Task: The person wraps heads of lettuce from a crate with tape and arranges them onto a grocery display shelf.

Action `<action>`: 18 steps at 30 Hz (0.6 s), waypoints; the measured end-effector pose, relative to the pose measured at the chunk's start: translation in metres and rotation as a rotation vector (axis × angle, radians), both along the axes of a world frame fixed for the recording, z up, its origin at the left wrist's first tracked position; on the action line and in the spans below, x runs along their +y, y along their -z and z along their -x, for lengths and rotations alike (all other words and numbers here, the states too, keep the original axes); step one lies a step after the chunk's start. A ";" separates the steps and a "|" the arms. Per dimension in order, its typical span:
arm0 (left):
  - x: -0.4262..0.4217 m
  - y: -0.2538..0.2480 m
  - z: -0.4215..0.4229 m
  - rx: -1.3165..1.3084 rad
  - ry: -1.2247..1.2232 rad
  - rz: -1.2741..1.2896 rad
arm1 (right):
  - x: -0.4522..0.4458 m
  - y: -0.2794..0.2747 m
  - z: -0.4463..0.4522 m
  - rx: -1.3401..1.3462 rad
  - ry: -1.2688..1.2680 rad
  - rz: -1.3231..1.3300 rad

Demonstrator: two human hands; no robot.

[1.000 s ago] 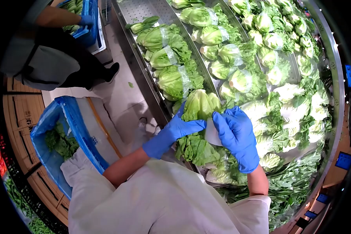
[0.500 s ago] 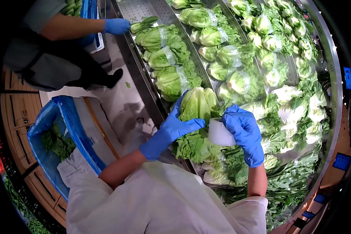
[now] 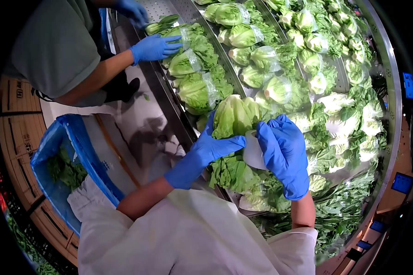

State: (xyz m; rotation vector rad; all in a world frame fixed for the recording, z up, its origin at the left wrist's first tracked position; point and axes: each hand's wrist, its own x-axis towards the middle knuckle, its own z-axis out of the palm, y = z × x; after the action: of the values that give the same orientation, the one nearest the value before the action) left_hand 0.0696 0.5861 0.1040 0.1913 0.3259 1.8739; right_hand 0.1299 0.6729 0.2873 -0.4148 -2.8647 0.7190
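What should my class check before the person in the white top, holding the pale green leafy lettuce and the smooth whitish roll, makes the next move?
1. Blue-gloved left hand supporting the pale green leafy lettuce: ok.
2. Blue-gloved right hand gripping the smooth whitish roll: ok.
3. Roll close beside the lettuce: ok.
4. Clear band fully around this lettuce: cannot tell; hands and roll hide part.
5. Co-worker's blue-gloved hands apart from this lettuce: ok, they are by the clear-banded green lettuces farther off.
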 end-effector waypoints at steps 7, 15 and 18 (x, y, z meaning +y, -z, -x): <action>-0.004 -0.024 0.001 -0.145 -0.025 0.122 | 0.000 0.002 -0.003 0.029 0.045 0.032; -0.003 -0.062 0.015 0.260 -0.136 0.414 | -0.001 -0.003 -0.004 0.059 0.041 -0.037; -0.002 -0.054 0.017 0.359 -0.125 0.411 | 0.009 -0.004 -0.009 -0.009 0.078 0.091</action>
State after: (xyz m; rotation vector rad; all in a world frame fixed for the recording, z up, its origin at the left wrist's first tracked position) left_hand 0.0525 0.5842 0.1581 0.2298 0.9771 1.8459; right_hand 0.1388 0.6818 0.2914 -0.5405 -2.8140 0.8381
